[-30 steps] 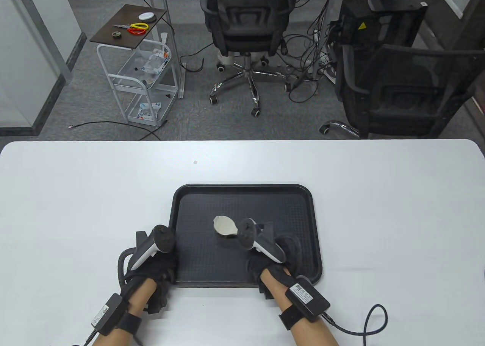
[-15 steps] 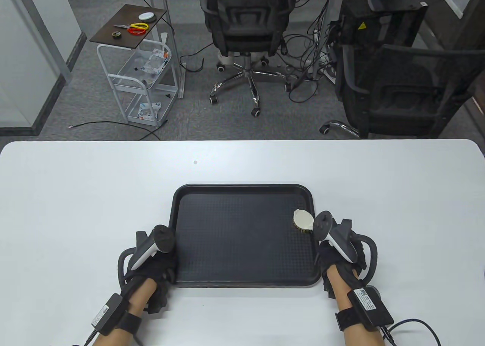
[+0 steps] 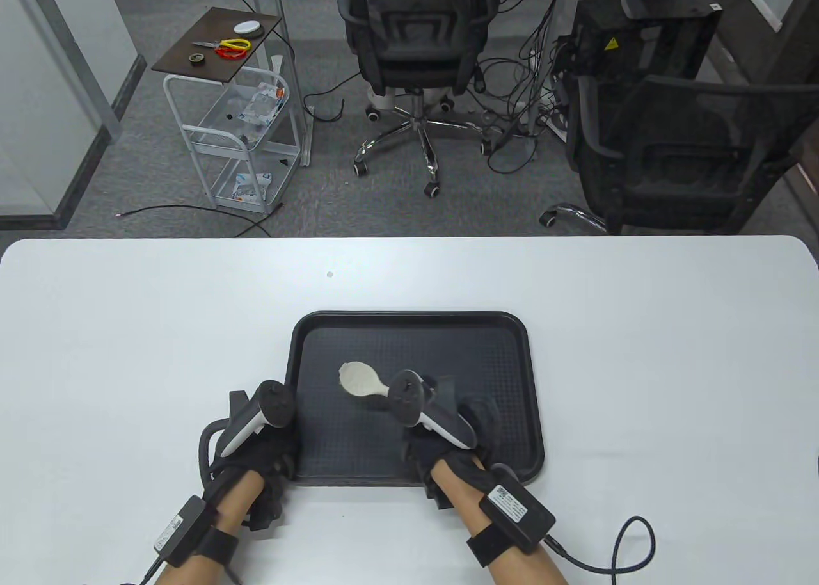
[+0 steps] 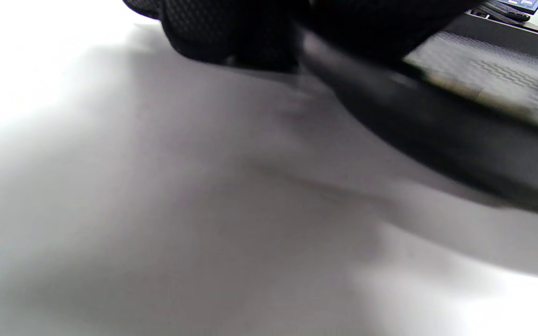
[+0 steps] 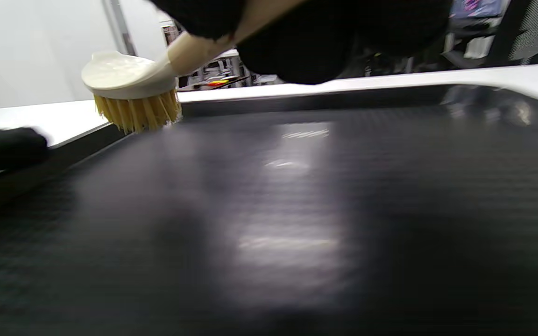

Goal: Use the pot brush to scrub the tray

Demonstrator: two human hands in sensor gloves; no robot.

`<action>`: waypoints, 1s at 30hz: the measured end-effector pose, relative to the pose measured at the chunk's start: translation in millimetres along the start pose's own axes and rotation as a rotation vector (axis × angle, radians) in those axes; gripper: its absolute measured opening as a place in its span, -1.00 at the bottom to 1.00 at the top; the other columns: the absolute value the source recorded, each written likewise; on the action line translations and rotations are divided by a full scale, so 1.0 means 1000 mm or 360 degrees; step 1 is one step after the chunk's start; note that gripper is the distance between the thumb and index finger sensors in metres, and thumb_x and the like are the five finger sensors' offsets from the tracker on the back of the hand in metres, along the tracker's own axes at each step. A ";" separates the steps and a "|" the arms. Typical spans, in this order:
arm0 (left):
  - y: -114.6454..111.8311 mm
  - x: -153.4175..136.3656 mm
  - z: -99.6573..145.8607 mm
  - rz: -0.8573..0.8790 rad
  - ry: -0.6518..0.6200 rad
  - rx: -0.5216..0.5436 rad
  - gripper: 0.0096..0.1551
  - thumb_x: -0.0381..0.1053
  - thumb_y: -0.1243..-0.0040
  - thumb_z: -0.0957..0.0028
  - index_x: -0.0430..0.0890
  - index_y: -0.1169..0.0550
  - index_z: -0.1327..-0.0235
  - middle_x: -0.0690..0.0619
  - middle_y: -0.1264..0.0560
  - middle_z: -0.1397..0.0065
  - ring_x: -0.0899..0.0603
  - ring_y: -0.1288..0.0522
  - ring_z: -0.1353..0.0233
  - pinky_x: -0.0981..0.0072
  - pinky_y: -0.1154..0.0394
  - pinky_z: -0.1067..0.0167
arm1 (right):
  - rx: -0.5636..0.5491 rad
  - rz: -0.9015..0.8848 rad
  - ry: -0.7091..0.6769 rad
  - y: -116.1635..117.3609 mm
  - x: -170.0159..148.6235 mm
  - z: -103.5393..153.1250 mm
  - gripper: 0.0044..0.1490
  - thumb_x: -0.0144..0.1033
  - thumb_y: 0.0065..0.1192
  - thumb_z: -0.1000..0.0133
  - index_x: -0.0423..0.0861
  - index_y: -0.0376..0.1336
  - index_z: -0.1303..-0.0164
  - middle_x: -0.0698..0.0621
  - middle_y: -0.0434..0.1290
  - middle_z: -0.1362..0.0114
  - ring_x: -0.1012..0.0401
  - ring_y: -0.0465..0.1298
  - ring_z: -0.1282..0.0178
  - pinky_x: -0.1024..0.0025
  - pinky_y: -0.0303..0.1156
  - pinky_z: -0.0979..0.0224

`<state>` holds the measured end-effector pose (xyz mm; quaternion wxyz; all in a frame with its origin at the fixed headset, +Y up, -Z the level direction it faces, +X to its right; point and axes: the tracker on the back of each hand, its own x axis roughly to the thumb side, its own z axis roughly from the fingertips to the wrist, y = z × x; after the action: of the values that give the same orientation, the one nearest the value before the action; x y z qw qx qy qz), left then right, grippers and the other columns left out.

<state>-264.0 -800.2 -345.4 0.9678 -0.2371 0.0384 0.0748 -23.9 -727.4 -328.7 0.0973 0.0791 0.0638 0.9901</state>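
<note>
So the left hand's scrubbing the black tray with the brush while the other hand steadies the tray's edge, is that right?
Not quite: the right hand holds the brush on the tray; the left hand steadies the tray's edge. The table view shows this.

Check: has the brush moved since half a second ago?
Yes. The brush swept left across the tray, from beside its right rim to left of centre, held by the right hand.
</note>
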 end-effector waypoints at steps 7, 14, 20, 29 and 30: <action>0.000 0.000 0.000 0.0003 0.0000 0.0001 -0.08 0.15 -0.13 -0.06 0.13 0.09 -0.53 0.02 -0.36 -0.18 -0.11 -0.38 -0.17 -0.15 -0.07 -0.54 | 0.0068 0.0003 -0.0100 0.032 0.033 -0.003 -0.32 -0.31 0.23 -0.09 0.08 0.21 -0.49 -0.05 0.37 -0.48 0.07 0.53 -0.23 0.03 0.48 -0.25; 0.000 0.000 0.000 0.0000 0.0001 0.0003 -0.08 0.15 -0.13 -0.06 0.14 0.09 -0.52 0.02 -0.36 -0.18 -0.11 -0.38 -0.17 -0.14 -0.07 -0.54 | 0.0080 -0.0060 -0.0040 0.034 -0.003 0.008 -0.33 -0.32 0.26 -0.08 0.09 0.24 -0.46 -0.05 0.40 -0.46 0.07 0.55 -0.22 0.04 0.50 -0.23; 0.000 0.000 0.000 0.0005 -0.0002 -0.0001 -0.08 0.15 -0.13 -0.06 0.14 0.09 -0.52 0.02 -0.36 -0.18 -0.11 -0.38 -0.17 -0.15 -0.07 -0.54 | 0.0090 -0.0058 0.0179 0.019 -0.074 0.030 -0.34 -0.34 0.28 -0.06 0.10 0.27 -0.43 -0.06 0.41 -0.44 0.06 0.55 -0.22 0.01 0.50 -0.24; 0.000 0.000 0.000 0.0007 -0.0005 -0.0002 -0.08 0.15 -0.13 -0.06 0.14 0.09 -0.52 0.02 -0.36 -0.18 -0.11 -0.38 -0.17 -0.15 -0.07 -0.54 | 0.0072 0.0039 0.0619 -0.015 -0.188 0.072 -0.35 -0.37 0.30 -0.06 0.09 0.28 -0.43 -0.08 0.41 -0.45 0.03 0.55 -0.23 -0.03 0.49 -0.25; 0.000 -0.001 0.000 0.0008 -0.0005 -0.0002 -0.08 0.15 -0.13 -0.06 0.14 0.09 -0.52 0.02 -0.36 -0.18 -0.11 -0.38 -0.17 -0.15 -0.07 -0.54 | 0.0071 0.0063 0.0666 -0.018 -0.198 0.076 -0.34 -0.37 0.30 -0.06 0.09 0.28 -0.43 -0.08 0.41 -0.45 0.03 0.55 -0.23 -0.03 0.48 -0.25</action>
<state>-264.5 -800.0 -345.3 0.9675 -0.2376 0.0375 0.0777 184.4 -741.6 -285.5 0.0608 -0.1247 0.1029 0.9850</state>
